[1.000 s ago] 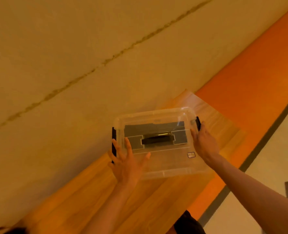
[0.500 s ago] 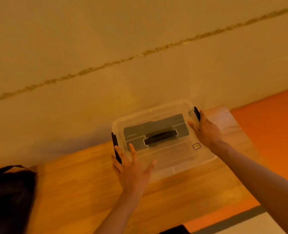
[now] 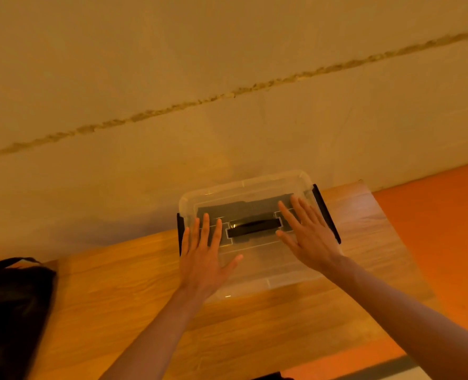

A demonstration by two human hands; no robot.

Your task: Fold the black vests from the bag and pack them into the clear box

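clear box (image 3: 271, 272) on table (image 3: 145, 297) | left grip (image 3: 202, 259), right grip (image 3: 306, 237) flat over lid (image 3: 254, 192)

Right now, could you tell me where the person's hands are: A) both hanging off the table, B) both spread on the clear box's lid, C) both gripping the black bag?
B: the left hand and right hand lie straight-fingered on the lid of the clear box, either side of its black handle; the bag sits apart.

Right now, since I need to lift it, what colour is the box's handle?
Black; the handle shows best in the head view, on the lid.
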